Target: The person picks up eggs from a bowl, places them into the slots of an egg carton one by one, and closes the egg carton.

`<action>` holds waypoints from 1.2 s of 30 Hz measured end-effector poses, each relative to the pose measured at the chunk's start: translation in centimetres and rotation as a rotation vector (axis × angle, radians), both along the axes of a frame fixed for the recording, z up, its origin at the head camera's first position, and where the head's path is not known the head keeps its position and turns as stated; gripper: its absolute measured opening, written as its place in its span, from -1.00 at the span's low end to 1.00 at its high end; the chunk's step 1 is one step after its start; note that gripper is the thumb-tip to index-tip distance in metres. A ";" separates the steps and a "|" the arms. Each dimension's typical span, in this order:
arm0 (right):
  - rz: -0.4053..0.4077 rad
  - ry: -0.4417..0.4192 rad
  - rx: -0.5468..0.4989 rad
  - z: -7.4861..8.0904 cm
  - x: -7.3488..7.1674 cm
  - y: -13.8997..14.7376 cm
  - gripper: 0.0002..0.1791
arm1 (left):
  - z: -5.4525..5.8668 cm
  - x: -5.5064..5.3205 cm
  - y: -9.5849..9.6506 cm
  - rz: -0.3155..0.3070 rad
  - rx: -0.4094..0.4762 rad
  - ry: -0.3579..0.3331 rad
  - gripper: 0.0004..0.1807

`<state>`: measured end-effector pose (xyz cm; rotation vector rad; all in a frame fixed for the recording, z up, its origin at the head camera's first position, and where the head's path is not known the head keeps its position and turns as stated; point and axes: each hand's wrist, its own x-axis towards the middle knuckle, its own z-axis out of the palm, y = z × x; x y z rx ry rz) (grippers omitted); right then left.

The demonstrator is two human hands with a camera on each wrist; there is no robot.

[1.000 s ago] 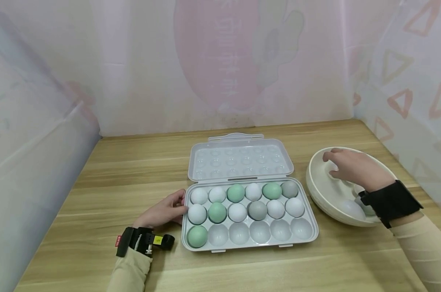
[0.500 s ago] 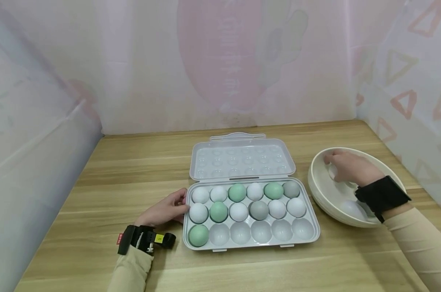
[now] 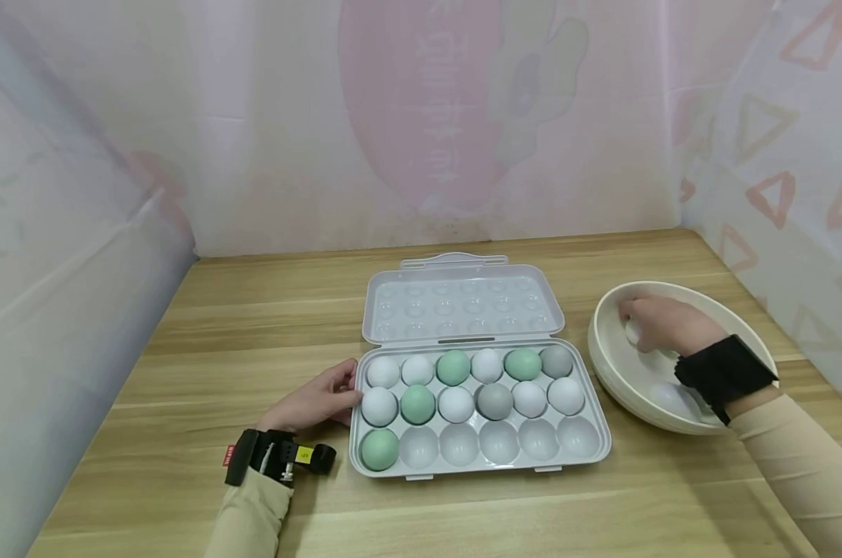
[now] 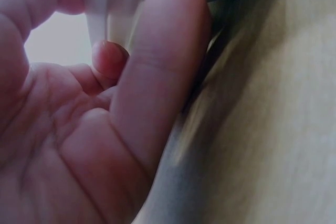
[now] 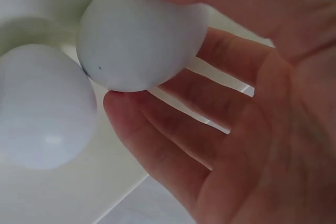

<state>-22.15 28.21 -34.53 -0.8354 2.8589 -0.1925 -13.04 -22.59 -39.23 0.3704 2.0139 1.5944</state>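
Observation:
My left hand (image 3: 312,399) holds the left edge of a pale plastic egg box (image 3: 458,445) with fingers and thumb; the left wrist view shows its fingers (image 4: 152,66) close up at the box wall. White, green and grey eggs fill the two back rows, and one green egg (image 3: 379,449) sits in the front row's left cup. Inside a white bowl (image 3: 605,372) on the right, my right hand (image 3: 671,325) grips a white egg (image 5: 139,35) between thumb and fingers. Another white egg (image 5: 44,108) lies close beside it in the right wrist view.
The egg box's clear lid (image 3: 462,304) lies folded back behind it. Wooden tabletop (image 3: 253,310) surrounds the box, and fabric walls (image 3: 267,155) enclose the table at the back and sides. More eggs lie in the bowl, partly hidden by my right wrist.
My right hand has lowered into the bowl, and its fingers have closed round a white egg. The left hand keeps its place at the egg box.

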 end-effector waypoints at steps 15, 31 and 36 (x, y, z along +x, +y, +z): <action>-0.013 -0.008 -0.011 1.1 0.9 -0.4 -0.56 | 0.1 0.0 0.0 -0.002 0.003 -0.003 -0.85; 0.008 0.094 -0.045 3.3 3.3 -2.3 -0.56 | 0.0 0.0 0.1 -0.001 0.010 -0.003 -0.87; 0.037 0.135 -0.059 4.1 4.1 -3.0 -0.54 | -0.1 0.0 0.0 -0.001 0.012 -0.003 -0.87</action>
